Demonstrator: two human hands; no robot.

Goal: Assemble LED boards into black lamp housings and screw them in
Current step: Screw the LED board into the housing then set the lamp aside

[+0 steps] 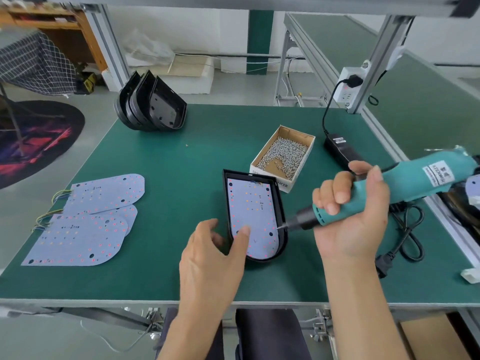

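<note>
Green matting covers the workbench (181, 157), and near its front middle a black lamp housing (281, 211) is laid open side up, rounded end toward the person. An LED board (250, 203) is seated inside the housing, its pale face dotted with small red and yellow points.

A teal electric screwdriver (384, 188) is gripped by the right hand (350, 206), fingers curled round the body and thumb across the top. The tool is tilted down to the left, and its bit is brought to the board's right edge near the rounded end, just beside a dark hole. Whether a screw sits on the bit cannot be told.

The left hand (210, 258) is kept relaxed and grasps nothing; its forefinger is pressed flat on the lower part of the board, while the other fingers are spread loosely beside the housing's left wall.

Behind the housing, touching or just beside its far corner, a cardboard box (262, 165) of silver screws (285, 152) is set. At the left, 3 spare boards (104, 193) with short wires are overlapped on the matting. At the far left corner, a stack of empty housings (150, 105) is stood on edge. A black power adapter (340, 149) and its coiled cable (410, 237) are placed at the right, below a socket strip (348, 87) fixed to the frame.
</note>
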